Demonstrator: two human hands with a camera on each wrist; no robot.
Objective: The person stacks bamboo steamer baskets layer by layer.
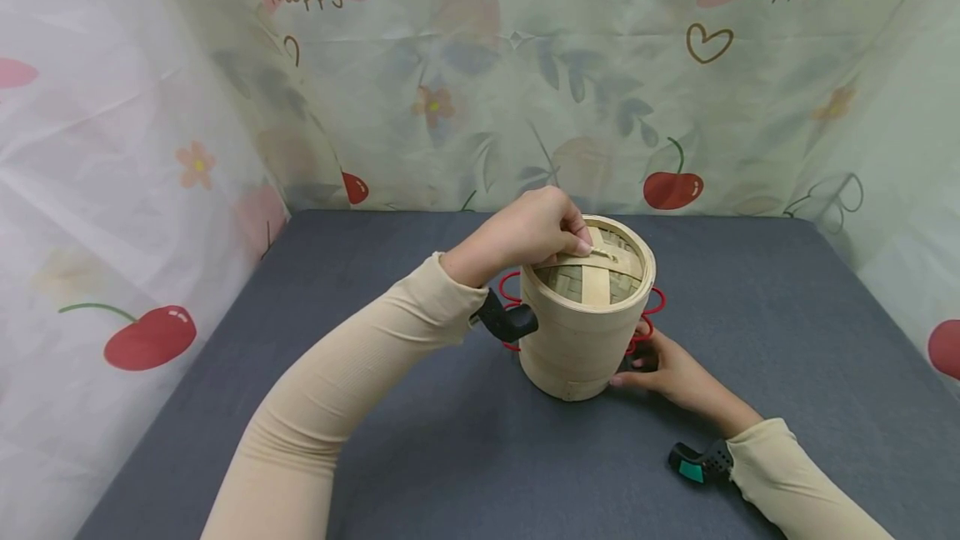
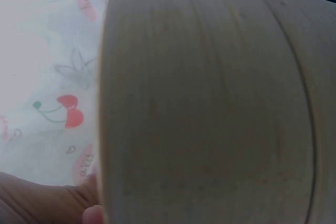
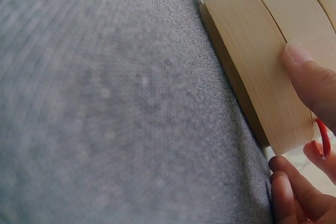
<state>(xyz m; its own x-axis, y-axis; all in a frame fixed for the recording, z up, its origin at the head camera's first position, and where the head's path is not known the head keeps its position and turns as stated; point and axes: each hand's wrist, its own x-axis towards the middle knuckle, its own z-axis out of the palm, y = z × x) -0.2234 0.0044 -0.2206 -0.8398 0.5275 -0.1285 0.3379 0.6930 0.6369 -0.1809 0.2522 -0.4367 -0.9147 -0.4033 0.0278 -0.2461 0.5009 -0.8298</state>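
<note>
A tall stacked bamboo steamer (image 1: 573,348) stands upright on the dark grey table, with red loop handles (image 1: 657,300) on its sides. Its woven lid (image 1: 596,283) sits on top, crossed by two flat strips. My left hand (image 1: 536,227) reaches over the lid and pinches the small twisted handle (image 1: 603,253) at its centre. Low on the steamer's right side, my right hand (image 1: 663,369) grips the bottom tier. In the right wrist view, the thumb (image 3: 310,77) presses the bamboo wall while the other fingers curl by the lower edge. Pale bamboo wall (image 2: 210,98) fills most of the left wrist view.
Dark grey cloth (image 1: 420,457) covers the table around the steamer. A patterned curtain (image 1: 480,82) with cherries and "happy" lettering hangs behind and at both sides. Black wrist bands (image 1: 701,461) are worn over cream sleeves (image 1: 300,423).
</note>
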